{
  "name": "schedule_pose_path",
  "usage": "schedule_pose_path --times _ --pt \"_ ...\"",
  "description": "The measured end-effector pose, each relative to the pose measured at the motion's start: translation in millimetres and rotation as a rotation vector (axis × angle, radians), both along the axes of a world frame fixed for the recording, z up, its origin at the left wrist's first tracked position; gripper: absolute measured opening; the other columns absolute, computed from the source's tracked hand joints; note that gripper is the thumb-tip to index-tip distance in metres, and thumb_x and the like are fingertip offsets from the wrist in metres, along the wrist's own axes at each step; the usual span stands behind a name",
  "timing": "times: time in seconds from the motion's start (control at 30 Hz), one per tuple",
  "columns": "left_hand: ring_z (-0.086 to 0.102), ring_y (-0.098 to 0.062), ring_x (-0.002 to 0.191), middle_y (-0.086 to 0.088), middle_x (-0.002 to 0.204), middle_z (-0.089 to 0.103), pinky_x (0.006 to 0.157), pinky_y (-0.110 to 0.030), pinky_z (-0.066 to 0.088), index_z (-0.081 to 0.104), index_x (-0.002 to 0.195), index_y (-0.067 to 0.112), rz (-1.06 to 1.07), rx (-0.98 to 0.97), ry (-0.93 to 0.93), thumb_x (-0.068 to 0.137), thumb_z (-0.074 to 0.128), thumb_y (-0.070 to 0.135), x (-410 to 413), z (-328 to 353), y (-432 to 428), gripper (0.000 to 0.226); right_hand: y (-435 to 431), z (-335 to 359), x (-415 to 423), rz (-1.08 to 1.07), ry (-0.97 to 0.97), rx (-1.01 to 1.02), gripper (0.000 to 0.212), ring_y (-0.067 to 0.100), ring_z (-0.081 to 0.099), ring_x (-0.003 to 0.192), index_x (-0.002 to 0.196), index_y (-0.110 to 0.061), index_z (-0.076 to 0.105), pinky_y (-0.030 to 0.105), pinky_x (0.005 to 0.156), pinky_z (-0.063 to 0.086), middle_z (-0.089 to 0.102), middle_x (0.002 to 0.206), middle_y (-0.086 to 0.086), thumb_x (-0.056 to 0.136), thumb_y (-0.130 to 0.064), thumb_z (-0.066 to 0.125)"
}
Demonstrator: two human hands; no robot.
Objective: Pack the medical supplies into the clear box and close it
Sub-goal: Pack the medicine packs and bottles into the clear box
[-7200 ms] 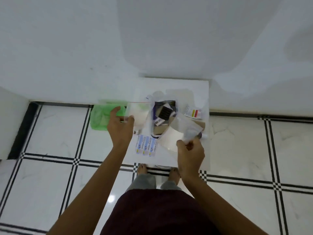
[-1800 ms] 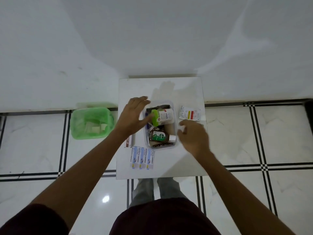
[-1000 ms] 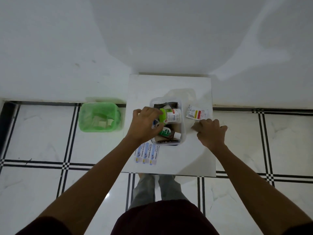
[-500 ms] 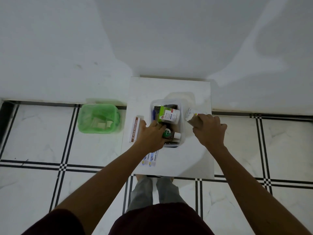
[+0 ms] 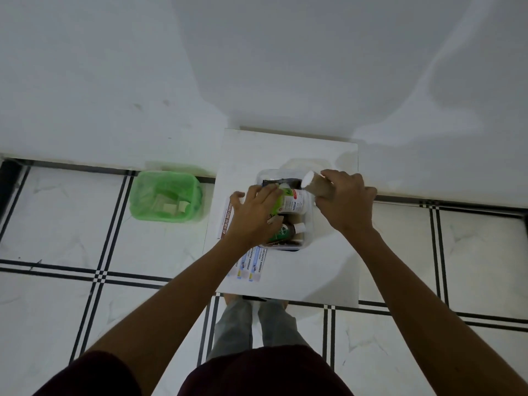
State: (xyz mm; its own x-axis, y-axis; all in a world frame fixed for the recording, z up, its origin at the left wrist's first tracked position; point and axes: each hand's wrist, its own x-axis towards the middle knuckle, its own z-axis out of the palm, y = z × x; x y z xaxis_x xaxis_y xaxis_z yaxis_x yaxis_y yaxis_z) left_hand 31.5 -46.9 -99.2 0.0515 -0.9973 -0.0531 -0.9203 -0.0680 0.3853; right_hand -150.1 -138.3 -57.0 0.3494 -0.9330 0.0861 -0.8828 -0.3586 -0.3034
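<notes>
The clear box (image 5: 309, 227) stands open on a small white table (image 5: 314, 270). Inside lie a white bottle with a green cap (image 5: 295, 200) and a dark green bottle (image 5: 282, 232). My left hand (image 5: 253, 217) is spread over the box's left side, with its fingertips on the white bottle's green end. My right hand (image 5: 345, 202) is closed on a small packet (image 5: 314, 185) and holds it tilted over the box's far right corner. A long ointment carton (image 5: 225, 221) lies left of the box, partly under my left hand. Bandage strips (image 5: 253, 265) lie at the box's near left.
A clear lid (image 5: 307, 163) seems to lie just beyond the box. A green bin (image 5: 165, 197) with scraps stands on the tiled floor left of the table. The wall runs along the table's far edge. My feet are under the near edge.
My right hand has picked the packet up from the table right of the box and brought it over the box. My left hand has shifted up onto the white bottle.
</notes>
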Motion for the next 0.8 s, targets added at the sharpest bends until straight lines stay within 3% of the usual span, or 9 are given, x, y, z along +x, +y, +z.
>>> schedule_pose_path --times 0.1,0.33,0.47,0.57,0.67,0.73,0.8 --pt "0.030 -0.020 0.133 0.005 0.151 0.033 0.101 -0.054 0.021 0.029 0.142 0.025 -0.087 0.181 -0.121 0.075 0.063 0.049 1.8 2.7 -25.0 0.079 -5.3 0.8 12.1 0.036 -0.050 0.016 0.041 0.029 0.057 0.092 0.110 -0.018 0.061 0.039 0.074 0.032 0.069 0.099 0.000 0.070 -0.018 0.071" --pt "0.031 -0.017 0.132 0.007 0.142 0.046 0.102 -0.054 0.016 0.040 0.136 0.028 -0.156 0.220 -0.048 0.072 0.068 0.043 10.5 -9.6 -26.9 0.071 -14.4 5.2 38.9 0.127 0.021 0.135 0.036 0.022 0.051 0.100 0.111 -0.028 0.058 0.036 0.074 0.024 0.067 0.104 -0.009 0.076 -0.025 0.062" --pt "0.041 -0.015 0.125 0.007 0.133 0.054 0.097 -0.044 0.025 0.052 0.127 0.026 -0.046 -0.002 0.244 0.073 0.062 0.052 20.4 -10.7 1.9 0.061 -11.6 2.5 51.7 0.199 0.117 0.189 0.037 0.023 0.049 0.105 0.114 -0.029 0.056 0.037 0.075 0.022 0.065 0.108 -0.007 0.078 -0.025 0.062" --pt "0.053 -0.023 0.107 -0.002 0.114 0.063 0.089 -0.041 0.041 0.059 0.113 0.015 0.272 -0.228 0.395 0.081 0.055 0.031 31.4 -19.3 21.6 0.036 -9.4 -3.2 54.5 0.212 0.147 0.203 0.038 0.023 0.048 0.105 0.114 -0.029 0.056 0.038 0.075 0.023 0.065 0.107 -0.007 0.077 -0.022 0.062" --pt "0.051 -0.032 0.108 -0.013 0.117 0.058 0.091 -0.046 0.045 0.054 0.119 0.007 0.568 0.041 0.393 0.083 0.061 0.027 43.7 -41.7 30.9 0.042 -8.7 -9.6 56.0 0.225 0.190 0.210 0.040 0.023 0.047 0.107 0.117 -0.028 0.055 0.039 0.079 0.027 0.064 0.111 -0.005 0.078 -0.020 0.061" --pt "0.049 -0.034 0.111 -0.016 0.119 0.054 0.092 -0.048 0.045 0.048 0.123 0.005 0.644 0.253 0.409 0.076 0.073 0.033 50.3 -52.3 30.7 0.060 -8.8 -14.4 55.6 0.230 0.220 0.192 0.041 0.024 0.047 0.108 0.119 -0.027 0.054 0.040 0.080 0.028 0.063 0.115 -0.004 0.079 -0.019 0.060" --pt "0.050 -0.034 0.106 -0.017 0.114 0.052 0.091 -0.048 0.045 0.046 0.119 0.001 0.659 0.324 0.398 0.068 0.081 0.032 52.4 -60.2 27.0 0.070 -10.0 -18.5 54.9 0.226 0.229 0.171 0.042 0.024 0.046 0.109 0.120 -0.027 0.055 0.040 0.080 0.028 0.062 0.117 -0.004 0.079 -0.017 0.058"
